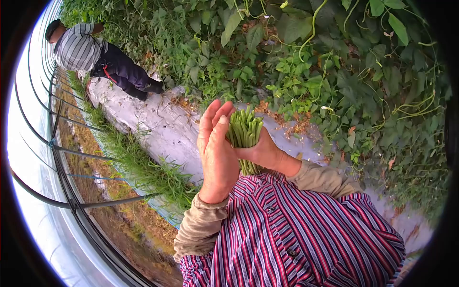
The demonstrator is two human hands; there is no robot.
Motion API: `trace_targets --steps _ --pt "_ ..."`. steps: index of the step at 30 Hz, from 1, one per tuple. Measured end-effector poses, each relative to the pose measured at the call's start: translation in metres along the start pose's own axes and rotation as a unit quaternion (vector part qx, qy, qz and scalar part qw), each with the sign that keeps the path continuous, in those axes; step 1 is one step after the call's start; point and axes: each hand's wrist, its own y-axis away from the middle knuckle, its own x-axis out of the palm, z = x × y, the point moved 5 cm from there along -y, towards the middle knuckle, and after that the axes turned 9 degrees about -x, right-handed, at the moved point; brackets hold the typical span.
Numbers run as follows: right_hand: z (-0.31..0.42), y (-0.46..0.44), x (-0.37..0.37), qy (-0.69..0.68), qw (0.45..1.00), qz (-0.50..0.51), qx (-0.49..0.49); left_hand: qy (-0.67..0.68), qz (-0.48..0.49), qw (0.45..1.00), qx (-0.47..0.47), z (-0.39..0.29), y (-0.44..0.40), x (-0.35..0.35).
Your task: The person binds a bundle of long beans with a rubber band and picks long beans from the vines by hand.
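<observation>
A bunch of long green beans [245, 130] is held upright in front of my striped shirt, its cut-looking ends level with my fingers. My right hand [266, 152] is closed around the bunch from the right, with the thumb across its front. On the left side, my left hand [215, 148] is raised with fingers stretched out and the palm turned towards the beans. It lies close against the bunch; whether the palm presses on it I cannot tell. The lower part of the bunch is partly hidden behind my hands.
Leafy bean vines [296, 62] with hanging pods rise along the right. Pale ground sheeting [158, 129] covers the path, edged by grass [158, 177]. Curved greenhouse poles [62, 148] stand at left. Another person [91, 55] in a striped top stands farther up the path.
</observation>
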Motion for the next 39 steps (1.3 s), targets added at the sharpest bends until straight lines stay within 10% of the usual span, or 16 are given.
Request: trace_targets --steps 4,9,13,29,37,39 --pt "0.016 -0.010 0.008 -0.096 0.989 0.063 0.088 -0.108 0.040 0.988 0.101 -0.013 -0.007 -0.025" --pt "0.031 -0.021 0.021 -0.164 0.982 0.060 0.065 -0.267 0.145 0.953 0.009 0.024 -0.019 -0.065" --pt "0.029 -0.027 0.026 -0.130 0.988 0.080 0.032 -0.098 0.162 0.978 -0.085 0.020 -0.012 -0.046" --pt "0.036 -0.034 0.007 0.359 0.911 0.146 -0.138 -0.018 0.222 0.952 -0.208 0.040 -0.003 -0.047" --pt "0.029 -0.030 -0.003 0.226 0.940 0.247 -0.062 -0.156 0.314 0.900 -0.259 0.034 0.002 -0.027" --pt "0.025 -0.022 -0.003 0.134 0.929 0.332 0.090 -0.171 0.301 0.913 -0.216 0.036 0.005 -0.018"
